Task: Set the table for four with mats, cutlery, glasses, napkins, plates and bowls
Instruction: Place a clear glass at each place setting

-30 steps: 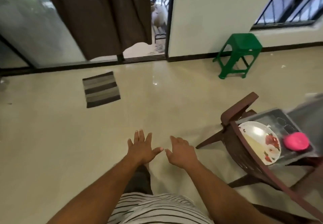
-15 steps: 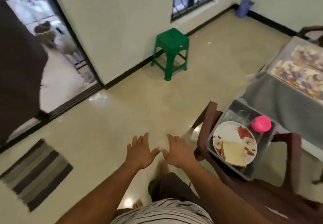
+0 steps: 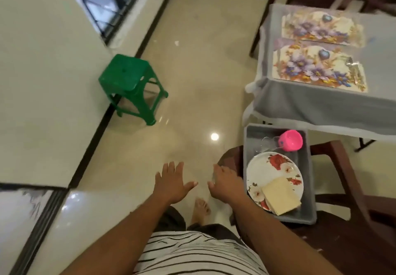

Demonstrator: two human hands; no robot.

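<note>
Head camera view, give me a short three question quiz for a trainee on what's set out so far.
1. True or false: two floral mats already lie on the table.
2. Where does the plate sit? A) on the green stool B) in the grey tub C) on the table
3. What lies on the plate?

Key
1. True.
2. B, beside the pink bowl.
3. Folded cream napkins; the left hand and right hand hold nothing.
</note>
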